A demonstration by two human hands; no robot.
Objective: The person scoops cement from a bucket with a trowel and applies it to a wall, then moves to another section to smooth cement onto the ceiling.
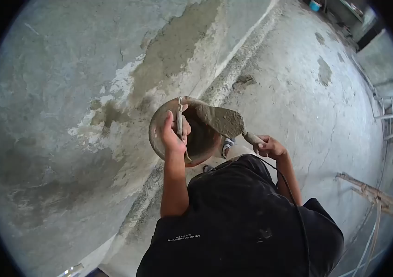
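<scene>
My left hand (176, 131) is closed around the pale handle (180, 115) of a round mortar bucket (158, 122). The bucket hangs near the wall, its mouth facing up toward me and its reddish-brown inside smeared with mortar. In my right hand (272, 147) is the grip of a trowel (226, 121). Wet grey mortar covers the trowel's blade, which reaches over the bucket's right rim. How much mortar lies deeper in the bucket is hard to see in the shadow.
A plastered wall (67, 69) with a damp, darker patch (173, 51) rises on the left. Rough debris lines its foot. Concrete floor (293, 92) spreads to the right. Wooden trestle parts (372, 191), a metal frame (392, 115) and a blue bucket (315, 5) stand farther off.
</scene>
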